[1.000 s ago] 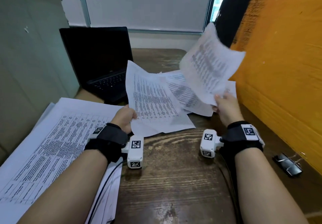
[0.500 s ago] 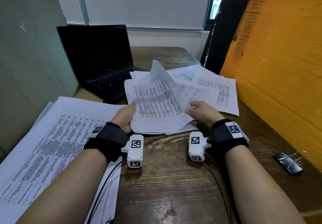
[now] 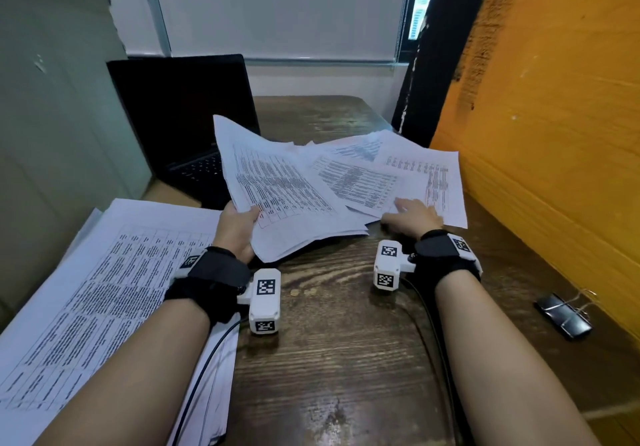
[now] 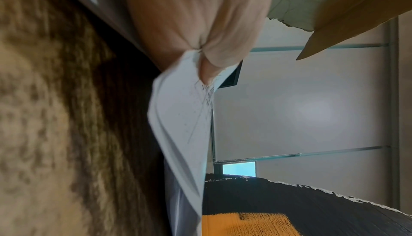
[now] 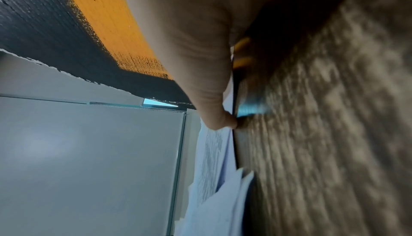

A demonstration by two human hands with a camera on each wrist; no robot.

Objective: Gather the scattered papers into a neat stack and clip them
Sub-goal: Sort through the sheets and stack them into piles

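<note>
My left hand (image 3: pixel 247 215) grips the near left edge of a bundle of printed papers (image 3: pixel 287 199), thumb on top, and the bundle's far side tilts up off the wooden desk (image 3: pixel 346 359). In the left wrist view the left hand (image 4: pixel 206 60) pinches the papers (image 4: pixel 183 120). My right hand (image 3: pixel 407 208) rests flat, fingers straight, on loose sheets (image 3: pixel 363 182) that overlap another sheet (image 3: pixel 433 175) to the right. In the right wrist view the right hand's thumb (image 5: pixel 223 121) touches the loose sheets' edge (image 5: pixel 214 151). A black binder clip (image 3: pixel 562 314) lies on the desk at the right.
An open black laptop (image 3: pixel 183 126) stands at the back left. A large pile of printed sheets (image 3: pixel 104 289) covers the near left of the desk. An orange and black cardboard panel (image 3: pixel 554 133) walls off the right side. Wrist camera cables trail over the near desk.
The sheet my right hand held in the air has gone onto the bundle in my left hand. The right hand has let go and moved right onto the loose sheets.
</note>
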